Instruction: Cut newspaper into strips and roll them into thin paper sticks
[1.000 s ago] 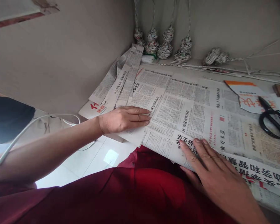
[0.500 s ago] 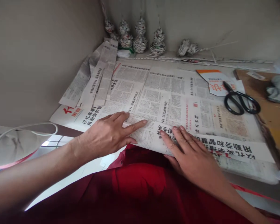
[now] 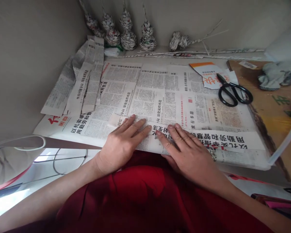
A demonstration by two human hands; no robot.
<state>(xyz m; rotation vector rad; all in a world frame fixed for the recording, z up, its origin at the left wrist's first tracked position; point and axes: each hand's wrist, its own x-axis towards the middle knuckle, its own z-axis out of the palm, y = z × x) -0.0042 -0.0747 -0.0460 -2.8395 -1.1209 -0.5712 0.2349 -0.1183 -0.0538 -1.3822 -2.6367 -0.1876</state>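
A newspaper sheet (image 3: 145,97) lies spread on the work surface, with its near edge folded over into a strip (image 3: 232,139) bearing large black print. My left hand (image 3: 122,142) presses on the near edge, its fingers extended and slightly spread. A short folded end of paper (image 3: 115,120) shows just past its fingers on the left. To the right, my right hand (image 3: 189,149) lies flat on the folded strip, its fingers stretched out and the thumb low at the edge. Neither hand grips anything. Black-handled scissors (image 3: 235,94) rest beyond my right hand.
Cut newspaper strips (image 3: 83,81) are piled at the left. Several woven-paper gourds (image 3: 128,40) stand along the wall, and another (image 3: 179,41) lies on its side near thin paper rods (image 3: 215,53). A torn orange-and-white piece (image 3: 206,76) and a cardboard sheet (image 3: 247,71) with a grey cloth (image 3: 274,74) are at right.
My left hand has moved closer to my right hand and lies flatter on the near edge, uncovering a folded paper end at its left. The whole view has shifted somewhat.
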